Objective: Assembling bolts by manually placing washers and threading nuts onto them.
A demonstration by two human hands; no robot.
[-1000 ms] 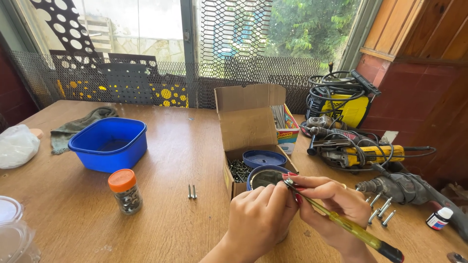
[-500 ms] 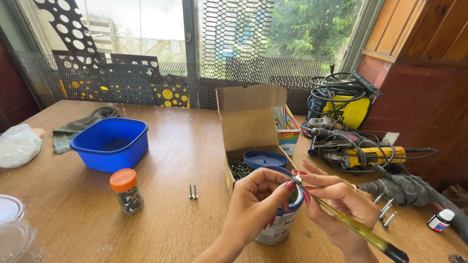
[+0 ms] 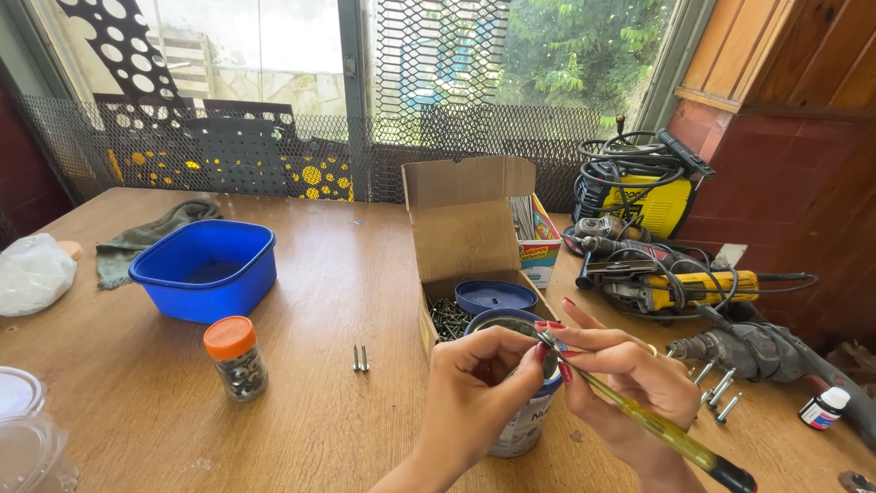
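Two bare hands meet low in the middle of a wooden table [image 3: 347,274], but the sweep starts at the far left, where a white plastic bag [image 3: 32,274] lies near the edge and a clear lidded tub [image 3: 23,429] sits in the corner. Next comes a blue plastic basin [image 3: 205,269] with a grey-green cloth [image 3: 146,233] behind it, then a small jar with an orange cap [image 3: 234,358], and two loose screws [image 3: 361,358] lying side by side. An open cardboard box [image 3: 465,237] holds dark screws and a blue lid [image 3: 495,297]. Just in front of it the left hand [image 3: 474,402] pinches a small screw [image 3: 547,340] between thumb and fingertips, over an open tin [image 3: 520,411]. The right hand [image 3: 630,383] is closed around a yellow-handled screwdriver [image 3: 657,424], whose tip touches that screw. Further right lie a corded drill [image 3: 757,351], a yellow grinder [image 3: 693,288], a yellow machine with coiled cables [image 3: 639,192] and a small white bottle [image 3: 823,408].
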